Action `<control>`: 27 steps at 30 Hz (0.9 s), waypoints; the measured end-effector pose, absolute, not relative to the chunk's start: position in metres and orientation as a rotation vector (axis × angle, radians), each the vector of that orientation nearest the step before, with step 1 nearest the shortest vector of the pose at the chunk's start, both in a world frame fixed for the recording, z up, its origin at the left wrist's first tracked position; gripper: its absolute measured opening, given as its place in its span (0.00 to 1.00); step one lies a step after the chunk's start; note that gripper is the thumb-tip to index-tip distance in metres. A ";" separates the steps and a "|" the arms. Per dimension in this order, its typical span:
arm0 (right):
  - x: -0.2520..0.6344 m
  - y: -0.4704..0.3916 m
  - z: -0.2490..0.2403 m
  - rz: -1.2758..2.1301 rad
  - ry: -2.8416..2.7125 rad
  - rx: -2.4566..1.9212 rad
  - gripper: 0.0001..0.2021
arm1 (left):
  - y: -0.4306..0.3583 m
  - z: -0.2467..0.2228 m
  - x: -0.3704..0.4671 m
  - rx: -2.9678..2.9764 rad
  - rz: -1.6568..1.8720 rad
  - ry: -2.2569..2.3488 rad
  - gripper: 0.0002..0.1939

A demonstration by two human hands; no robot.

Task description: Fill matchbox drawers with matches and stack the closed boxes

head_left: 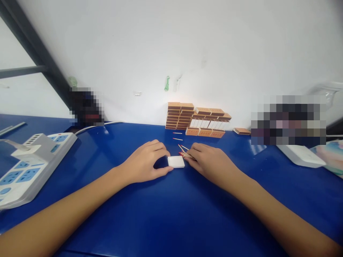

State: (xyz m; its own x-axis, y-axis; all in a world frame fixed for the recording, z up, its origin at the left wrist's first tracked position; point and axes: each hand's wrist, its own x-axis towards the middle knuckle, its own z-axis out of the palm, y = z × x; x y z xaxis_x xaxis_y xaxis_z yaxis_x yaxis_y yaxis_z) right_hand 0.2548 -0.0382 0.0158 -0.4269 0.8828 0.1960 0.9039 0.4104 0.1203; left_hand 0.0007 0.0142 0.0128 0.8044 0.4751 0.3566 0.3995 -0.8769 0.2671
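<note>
We face a white wall [128,46] (a green scrap [167,83] clings mid-frame) above a glossy blue table [160,214] across the lower frame; a dark beam [30,35] slants down from the upper left.

A white power strip [56,155] with blue socket faces lies at nine o'clock, a white plug [26,147] seated on it; a pale cable [112,122] runs from its far end toward the wall [128,50] at twelve. A torn green scrap [167,84] clings there. A dark metal post [37,50] slants at ten. Just past three, a white block [301,157] sits on the blue surface [171,221], beside a pastel-coloured item [332,153].
</note>
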 end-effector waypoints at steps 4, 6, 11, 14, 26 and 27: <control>0.258 -0.038 0.016 -0.339 -2.548 -1.619 0.18 | 0.013 0.014 0.000 2.820 0.615 0.683 0.14; 0.260 -0.038 0.016 -0.344 -2.549 -1.627 0.17 | 0.013 0.014 0.000 2.824 0.608 0.683 0.14; 0.261 -0.036 0.013 -0.336 -2.552 -1.626 0.16 | 0.014 0.013 0.000 2.812 0.604 0.685 0.14; 0.263 -0.034 0.011 -0.353 -2.537 -1.618 0.16 | 0.014 0.011 0.001 2.808 0.599 0.692 0.14; 0.271 -0.025 -0.001 -0.439 -2.497 -1.555 0.13 | 0.012 0.010 0.001 2.803 0.600 0.656 0.15; 0.272 -0.025 -0.001 -0.434 -2.490 -1.545 0.13 | 0.011 0.010 0.001 2.803 0.596 0.654 0.15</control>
State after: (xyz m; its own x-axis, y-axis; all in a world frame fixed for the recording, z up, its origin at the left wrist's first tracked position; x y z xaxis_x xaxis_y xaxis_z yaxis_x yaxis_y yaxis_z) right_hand 0.2721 -0.0246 -0.0014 -0.4446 0.8435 0.3014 0.8957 0.4180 0.1515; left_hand 0.0014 0.0114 0.0100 0.8205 0.4609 0.3382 0.3795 -0.8816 0.2808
